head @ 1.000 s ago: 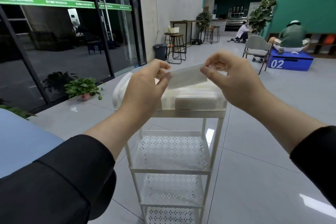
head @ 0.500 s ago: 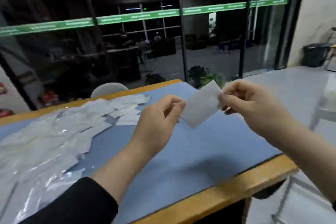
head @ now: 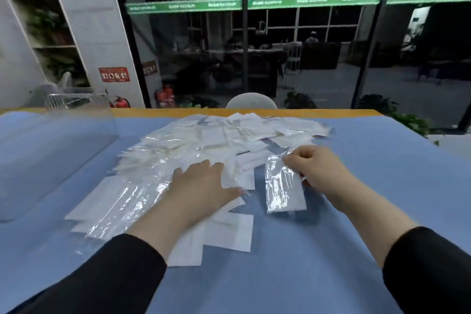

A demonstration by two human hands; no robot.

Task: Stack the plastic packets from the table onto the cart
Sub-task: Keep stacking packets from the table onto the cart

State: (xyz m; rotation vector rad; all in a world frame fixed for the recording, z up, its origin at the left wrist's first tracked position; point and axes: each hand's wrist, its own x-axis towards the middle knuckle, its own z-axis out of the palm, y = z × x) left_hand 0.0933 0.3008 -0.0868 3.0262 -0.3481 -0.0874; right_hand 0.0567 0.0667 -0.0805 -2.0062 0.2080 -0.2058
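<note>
A blue-covered table (head: 331, 250) with a wooden far edge is carrying a wide pile of plastic packets (head: 204, 145), sprawling across its middle. The left hand (head: 204, 183) is lying flat on the pile's near side, fingers straight and slightly spread. Just right of the pile, the right hand (head: 316, 166) is pinching one packet (head: 283, 186) by its far end, fingers curled. Beyond the pile, a white chair back (head: 251, 100) is showing against dark glass walls (head: 305, 58) carrying a green stripe.
</note>
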